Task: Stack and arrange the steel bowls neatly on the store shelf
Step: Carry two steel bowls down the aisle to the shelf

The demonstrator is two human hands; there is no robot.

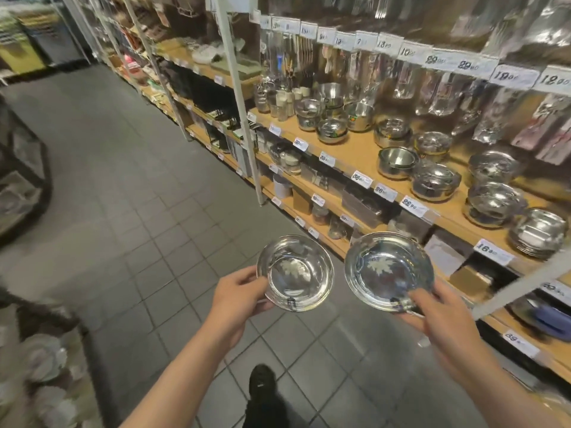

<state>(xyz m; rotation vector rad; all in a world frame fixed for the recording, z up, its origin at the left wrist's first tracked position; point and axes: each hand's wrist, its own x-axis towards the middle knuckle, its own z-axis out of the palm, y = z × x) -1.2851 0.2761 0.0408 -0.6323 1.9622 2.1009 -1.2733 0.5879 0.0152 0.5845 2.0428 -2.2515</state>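
My left hand (236,296) grips the near-left rim of a shallow steel bowl (298,271), held over the tiled aisle floor. My right hand (445,316) pinches the near rim of a second, slightly larger steel bowl (391,270), thumb on the inside. Both bowls face up, side by side and apart, in front of the shelf. The wooden store shelf (355,149) to the right carries several stacks of steel bowls (435,182), some leaning and uneven.
Price tags line the shelf edges (412,206). Packaged utensils hang above the bowls (432,94). A white upright post (244,118) divides the shelving. Lower shelves hold boxes and jars. My black shoe (262,384) stands on the grey tiles. Another display stands at the left (21,180).
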